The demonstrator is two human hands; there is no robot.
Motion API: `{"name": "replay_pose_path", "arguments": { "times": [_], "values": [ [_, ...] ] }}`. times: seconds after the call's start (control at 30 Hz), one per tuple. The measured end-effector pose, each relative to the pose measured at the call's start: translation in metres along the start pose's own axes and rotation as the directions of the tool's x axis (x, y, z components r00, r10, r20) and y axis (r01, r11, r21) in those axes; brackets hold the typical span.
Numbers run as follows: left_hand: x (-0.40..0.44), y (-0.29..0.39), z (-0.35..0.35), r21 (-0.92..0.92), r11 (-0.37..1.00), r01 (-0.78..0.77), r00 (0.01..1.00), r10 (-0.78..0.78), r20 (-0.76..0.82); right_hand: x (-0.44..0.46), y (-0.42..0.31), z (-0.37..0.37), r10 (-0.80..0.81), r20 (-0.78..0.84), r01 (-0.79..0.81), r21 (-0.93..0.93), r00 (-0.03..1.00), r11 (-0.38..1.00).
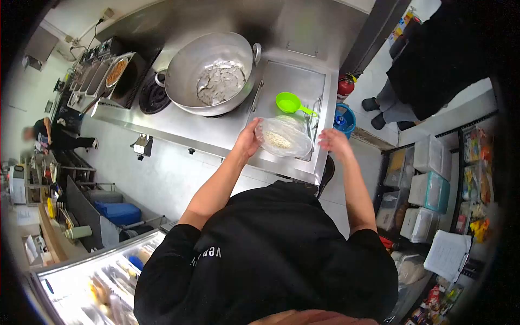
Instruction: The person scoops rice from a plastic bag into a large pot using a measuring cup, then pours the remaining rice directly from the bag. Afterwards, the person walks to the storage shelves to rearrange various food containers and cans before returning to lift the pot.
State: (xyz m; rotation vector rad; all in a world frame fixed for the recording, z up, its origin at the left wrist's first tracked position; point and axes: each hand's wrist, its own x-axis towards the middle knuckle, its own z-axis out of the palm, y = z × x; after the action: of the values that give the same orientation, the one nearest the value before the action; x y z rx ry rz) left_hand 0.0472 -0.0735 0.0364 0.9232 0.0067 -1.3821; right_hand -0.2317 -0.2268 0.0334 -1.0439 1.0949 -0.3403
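Note:
My left hand [248,138] is closed on the left edge of a clear plastic bag [295,138] with pale grains in its lower part. The bag is over the front of the steel counter. To the right of the bag, apart from it, my right hand [334,142] has its fingers spread and nothing in it. A bright green dipper [288,102] sits just beyond the bag, its handle pointing right. Beside it are metal utensils [309,122], partly hidden by the bag. A large metal wok [216,76] with clear liquid stands on the stove to the left.
A black burner [154,93] and trays of food [116,72] lie left of the wok. Right of the counter stand a fire extinguisher [345,86] and a blue bucket [349,120]. One person [433,70] stands at the right, another [59,134] far left. Shelves with containers [429,190] are at right.

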Motion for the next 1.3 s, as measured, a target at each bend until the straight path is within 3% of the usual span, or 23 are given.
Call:
{"name": "replay_pose_path", "arguments": {
  "times": [0.07, 0.13, 0.17, 0.23, 0.27, 0.3, 0.33, 0.37, 0.43, 0.5, 0.57, 0.63, 0.7, 0.73, 0.8, 0.83, 0.9, 0.97, 1.03, 1.17, 1.23, 1.3],
  "values": [
    [-0.008, 0.002, 0.008, 0.073, 0.997, -0.028, 0.996, 0.033, -0.078, 0.028, -0.011, -0.012, -0.148, -0.059, 0.141, -0.118, 0.987, 0.983],
    [-0.006, -0.002, -0.001, 0.354, 0.933, -0.067, 0.987, 0.113, -0.113, 0.055, -0.024, -0.008, -0.303, -0.039, 0.279, -0.292, 0.952, 0.915],
    [-0.008, -0.004, -0.003, 0.348, 0.935, -0.063, 0.984, 0.116, -0.134, 0.089, -0.016, -0.012, -0.443, 0.021, 0.375, -0.566, 0.896, 0.734],
    [-0.018, -0.005, -0.004, 0.638, 0.746, -0.191, 0.958, 0.282, -0.042, 0.105, -0.025, 0.011, -0.598, 0.135, 0.431, -0.816, 0.79, 0.385],
    [-0.021, -0.003, -0.005, 0.666, 0.728, -0.16, 0.962, 0.266, -0.059, 0.109, -0.031, 0.024, -0.586, 0.157, 0.444, -0.81, 0.795, 0.384],
    [-0.025, -0.007, -0.007, 0.662, 0.735, -0.15, 0.958, 0.273, -0.085, 0.111, -0.037, 0.037, -0.593, 0.22, 0.379, -0.912, 0.774, 0.155],
    [-0.028, -0.013, -0.007, 0.725, 0.659, -0.198, 0.91, 0.398, -0.113, 0.113, -0.043, 0.047, -0.588, 0.289, 0.296, -0.951, 0.756, -0.087],
    [-0.032, -0.017, -0.008, 0.787, 0.574, -0.229, 0.847, 0.515, -0.13, 0.119, -0.046, 0.055, -0.575, 0.311, 0.318, -0.944, 0.757, -0.093],
    [-0.04, -0.02, -0.011, 0.799, 0.564, -0.209, 0.835, 0.528, -0.154, 0.131, -0.05, 0.066, -0.525, 0.271, 0.227, -0.963, 0.807, -0.148],
    [-0.054, -0.025, 0.0, 0.838, 0.462, -0.291, 0.766, 0.637, -0.086, 0.14, -0.048, 0.068, -0.495, 0.291, 0.24, -0.957, 0.819, -0.165],
    [-0.057, -0.033, 0.001, 0.811, 0.476, -0.34, 0.753, 0.654, -0.068, 0.146, -0.048, 0.067, -0.479, 0.267, 0.25, -0.963, 0.836, -0.1],
    [-0.063, -0.032, 0.009, 0.941, 0.075, -0.329, 0.732, 0.65, 0.204, 0.154, -0.044, 0.065, -0.482, 0.286, 0.276, -0.957, 0.828, -0.093],
    [-0.057, -0.033, 0.013, 0.935, 0.124, -0.332, 0.78, 0.594, 0.198, 0.153, -0.048, 0.066, -0.461, 0.258, 0.361, -0.921, 0.849, 0.148],
    [-0.046, -0.04, 0.006, 0.953, 0.07, -0.296, 0.776, 0.599, 0.197, 0.152, -0.05, 0.064, -0.464, 0.258, 0.359, -0.922, 0.848, 0.144],
    [-0.034, -0.039, 0.005, 0.964, 0.012, -0.265, 0.771, 0.602, 0.205, 0.121, -0.073, 0.069, -0.216, 0.093, 0.22, -0.691, 0.972, 0.689],
    [-0.03, -0.036, 0.008, 0.976, 0.028, -0.215, 0.795, 0.586, 0.158, 0.111, -0.078, 0.064, -0.221, 0.087, 0.219, -0.69, 0.971, 0.69],
    [-0.025, -0.03, 0.013, 0.985, 0.04, -0.169, 0.818, 0.563, 0.117, 0.083, -0.09, 0.055, -0.442, 0.258, 0.496, -0.629, 0.859, 0.598],
    [-0.018, -0.021, 0.02, 0.981, 0.039, -0.191, 0.868, 0.473, 0.15, 0.039, -0.112, 0.044, -0.417, 0.298, 0.507, -0.614, 0.858, 0.605],
    [-0.015, -0.01, 0.029, 0.972, 0.01, -0.236, 0.881, 0.424, 0.21, 0.001, -0.125, 0.038, -0.244, 0.326, 0.394, -0.554, 0.913, 0.734],
    [-0.006, -0.003, 0.024, 0.908, -0.063, -0.414, 0.866, 0.281, 0.414, -0.048, -0.117, 0.037, -0.188, 0.377, 0.383, -0.552, 0.907, 0.741],
    [-0.011, 0.0, 0.028, 0.902, -0.035, -0.431, 0.867, 0.26, 0.425, -0.069, -0.111, 0.055, -0.319, 0.488, 0.583, -0.687, 0.813, 0.433],
    [-0.017, 0.004, 0.026, 0.896, -0.012, -0.444, 0.868, 0.242, 0.433, -0.09, -0.106, 0.083, -0.329, 0.471, 0.57, -0.735, 0.819, 0.366]
  ]
}}
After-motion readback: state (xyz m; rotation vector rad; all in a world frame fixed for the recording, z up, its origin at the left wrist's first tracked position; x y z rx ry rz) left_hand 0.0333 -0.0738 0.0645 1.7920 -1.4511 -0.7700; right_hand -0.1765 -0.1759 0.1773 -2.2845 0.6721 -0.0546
